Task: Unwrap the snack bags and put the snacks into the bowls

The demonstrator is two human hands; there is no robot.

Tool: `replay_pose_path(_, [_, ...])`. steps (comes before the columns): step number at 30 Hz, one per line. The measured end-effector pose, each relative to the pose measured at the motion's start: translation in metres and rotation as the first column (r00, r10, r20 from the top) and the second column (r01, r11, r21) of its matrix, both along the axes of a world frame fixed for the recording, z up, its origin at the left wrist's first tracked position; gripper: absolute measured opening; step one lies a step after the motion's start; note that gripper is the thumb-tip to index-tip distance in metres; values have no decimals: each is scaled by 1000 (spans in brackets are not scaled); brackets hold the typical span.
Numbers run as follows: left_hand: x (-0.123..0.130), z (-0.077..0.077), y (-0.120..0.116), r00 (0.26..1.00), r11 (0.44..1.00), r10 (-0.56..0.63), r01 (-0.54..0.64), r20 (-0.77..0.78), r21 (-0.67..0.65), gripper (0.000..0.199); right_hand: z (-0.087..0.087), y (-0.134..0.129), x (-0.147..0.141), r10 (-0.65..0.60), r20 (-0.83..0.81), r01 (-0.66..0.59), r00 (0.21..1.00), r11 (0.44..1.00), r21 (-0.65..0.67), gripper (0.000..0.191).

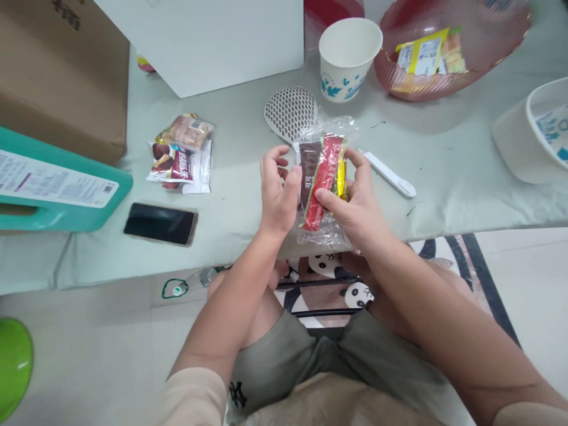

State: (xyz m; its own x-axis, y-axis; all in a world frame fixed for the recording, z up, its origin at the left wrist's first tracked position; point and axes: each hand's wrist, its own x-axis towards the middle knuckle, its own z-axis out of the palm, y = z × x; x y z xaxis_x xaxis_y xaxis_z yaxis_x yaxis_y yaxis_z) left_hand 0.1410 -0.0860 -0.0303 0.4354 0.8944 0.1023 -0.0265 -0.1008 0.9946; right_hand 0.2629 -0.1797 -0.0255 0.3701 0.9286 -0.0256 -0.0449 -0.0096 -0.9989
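My right hand (361, 204) is closed on a clear plastic bag (326, 234) of small packets, its thumb pressed on a narrow red packet (326, 177). Beside the red one in the bag lie a dark brown packet (309, 163) and a yellow packet (341, 177), partly covered by my fingers. On the bag's left side, my left hand (280, 195) has curled fingers spread apart, with the thumb close to the brown packet. Whether that thumb touches the bag is hard to see. Just beyond the bag lies a perforated grey-white strainer head (290, 112).
A white folding knife or cutter (390, 173) lies to the right. Farther back are a paper cup (348, 65) and a pink bowl (457, 71) with packets. Leftward lie snack packets (184, 154), a phone (160, 223), a teal jug (57, 183) and a cardboard box (66, 77).
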Motion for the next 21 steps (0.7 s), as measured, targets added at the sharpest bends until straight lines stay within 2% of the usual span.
replay_pose_path(2, [-2,5,-5,998,995,47,-43,-44,86,59,0,-1,3,-81,183,78,980,997,21,91])
replay_pose_path(5, [-2,9,-13,987,993,-12,31,-162,116,53,-2,-4,5,-115,350,113,930,993,26,84])
replay_pose_path(8, [0,7,-15,971,986,1,39,-239,162,49,-5,-5,8,-60,389,73,919,997,-17,84])
replay_pose_path(12, [1,2,-9,978,972,20,30,-208,233,56,-9,-6,13,-9,420,48,908,996,-81,89])
replay_pose_path(15, [0,-2,-6,978,961,14,45,-210,272,61,-9,-6,16,-20,450,64,893,995,-82,86])
replay_pose_path(18, [0,-4,-6,977,975,14,35,-212,221,61,-10,-7,15,-29,432,78,902,992,-96,83])
replay_pose_path(21, [2,-4,-7,989,996,-70,76,-131,40,60,-13,-6,13,-15,352,60,936,991,-119,82])
